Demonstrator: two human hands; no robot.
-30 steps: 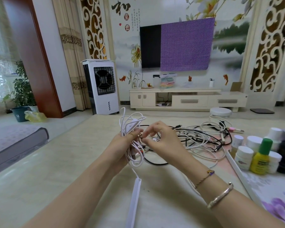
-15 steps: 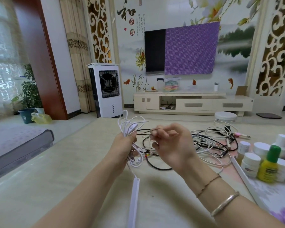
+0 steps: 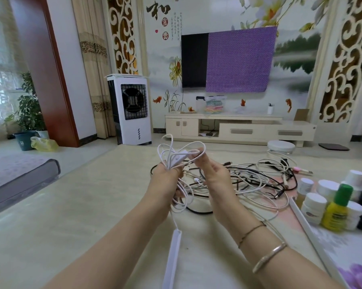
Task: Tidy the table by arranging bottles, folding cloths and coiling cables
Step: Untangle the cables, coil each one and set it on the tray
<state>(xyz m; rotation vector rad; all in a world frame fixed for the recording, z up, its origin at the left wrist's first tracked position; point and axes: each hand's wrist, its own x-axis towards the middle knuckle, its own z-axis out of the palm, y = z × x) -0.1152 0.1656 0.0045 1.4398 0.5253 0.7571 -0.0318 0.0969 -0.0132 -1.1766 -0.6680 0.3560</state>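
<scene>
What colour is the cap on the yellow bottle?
Green; the cap tops the yellow bottle, clearest in the head view.

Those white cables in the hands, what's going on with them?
A person is coiling a white cable. The left hand grips the gathered loops, while the right hand pinches a loop near the top. A long white bar hangs from the cable's end below. A tangle of other cables lies uncoiled on the table, and the bottles stand grouped to the right.

Head cam, wide, fwd-down, close over table (image 3: 50,205).
</scene>
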